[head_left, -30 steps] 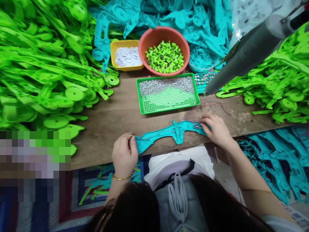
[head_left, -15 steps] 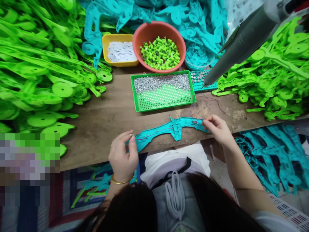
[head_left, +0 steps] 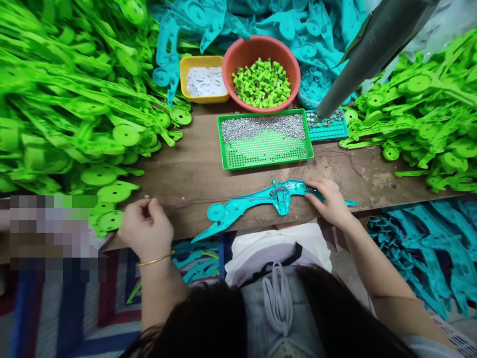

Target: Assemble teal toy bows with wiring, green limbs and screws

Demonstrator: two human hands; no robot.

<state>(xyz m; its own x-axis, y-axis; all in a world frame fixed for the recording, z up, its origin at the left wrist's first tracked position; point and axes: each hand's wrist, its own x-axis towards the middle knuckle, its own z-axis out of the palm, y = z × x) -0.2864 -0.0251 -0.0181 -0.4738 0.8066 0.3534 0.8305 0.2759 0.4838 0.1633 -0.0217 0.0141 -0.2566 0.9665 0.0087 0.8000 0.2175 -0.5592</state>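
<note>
Lighting: bright, even, overhead; soft shadows beneath the green tray (head_left: 265, 161). Wide-angle bending toward edges. Pixelated block far left of tray.

1. One orange bowl (head_left: 246, 49) is counted.
2. One yellow tub (head_left: 201, 59) is counted.
3. Two perforated trays are recorded: green tray (head_left: 266, 149), teal tray (head_left: 331, 132).
4. One bow-shaped teal part (head_left: 246, 204) and one thin wire (head_left: 186, 201) are logged on the surface.
5. Two hands are counted: left hand (head_left: 147, 228), right hand (head_left: 328, 199).
6. Heaped green parts (head_left: 74, 99) and heaped teal parts (head_left: 298, 20) are left uncounted, being too many to tell.
</note>
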